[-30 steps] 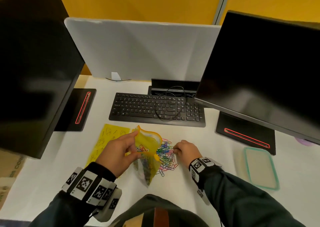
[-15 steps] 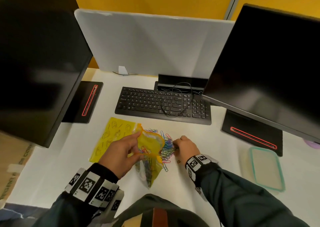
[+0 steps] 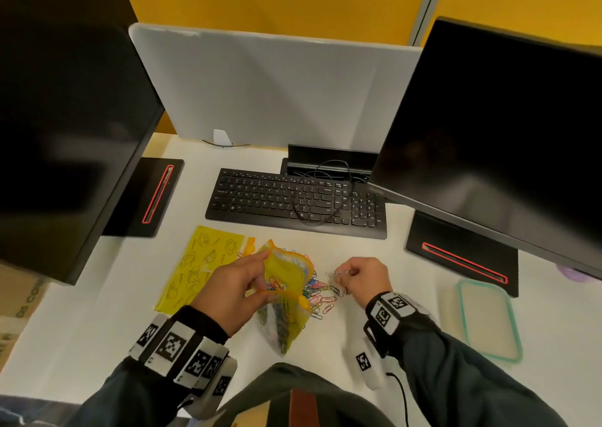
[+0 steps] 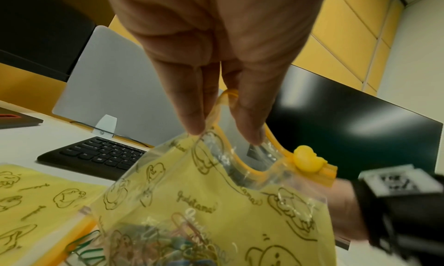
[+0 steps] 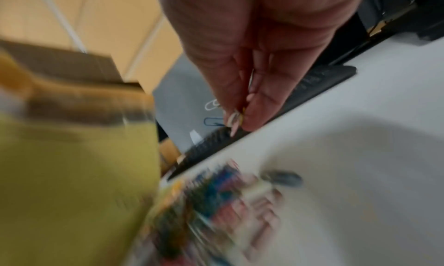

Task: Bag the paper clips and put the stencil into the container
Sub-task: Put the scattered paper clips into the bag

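Left hand [image 3: 232,291] is pinching the yellow bag [image 3: 284,291] open above the bench [image 3: 374,250], while right hand [image 3: 363,279] is pinching paper clips [image 5: 234,116] beside the loose pile [image 3: 321,298].

Stencil [image 3: 195,265] left of bag [image 3: 286,283]; container [image 3: 488,322] far right; keyboard [image 3: 293,202] behind.

Your yellow zip bag [image 3: 286,283] stands open-mouthed, some clips inside. Loose coloured paper clips [image 3: 321,296] lie heaped just beside it. Yellow stencil [image 3: 195,263] lies flat. Container [image 3: 488,320], teal-rimmed, sits well apart.
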Motion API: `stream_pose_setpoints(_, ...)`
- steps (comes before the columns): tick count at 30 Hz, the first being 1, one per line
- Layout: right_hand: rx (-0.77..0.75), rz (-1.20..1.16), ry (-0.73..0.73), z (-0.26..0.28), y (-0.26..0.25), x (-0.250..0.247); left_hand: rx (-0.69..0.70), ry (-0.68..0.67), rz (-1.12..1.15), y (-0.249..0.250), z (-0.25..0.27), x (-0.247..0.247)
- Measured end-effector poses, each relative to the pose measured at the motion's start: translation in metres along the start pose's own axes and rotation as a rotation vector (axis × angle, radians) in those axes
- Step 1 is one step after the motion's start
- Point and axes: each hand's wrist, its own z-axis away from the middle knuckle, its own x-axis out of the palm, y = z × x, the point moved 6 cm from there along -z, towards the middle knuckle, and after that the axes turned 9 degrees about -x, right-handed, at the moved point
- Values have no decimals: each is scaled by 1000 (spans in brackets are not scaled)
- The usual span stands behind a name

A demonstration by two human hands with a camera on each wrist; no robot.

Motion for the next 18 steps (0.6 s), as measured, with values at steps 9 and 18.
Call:
stream_pose_setpoints(9, -301, -158, -188, 3, -100, 14, 17, -22, -14, 10, -10, 5)
stream_pose_setpoints(18, -202, 261, -333, -20, -44, 29, -36, 22, -25, -6, -10, -9)
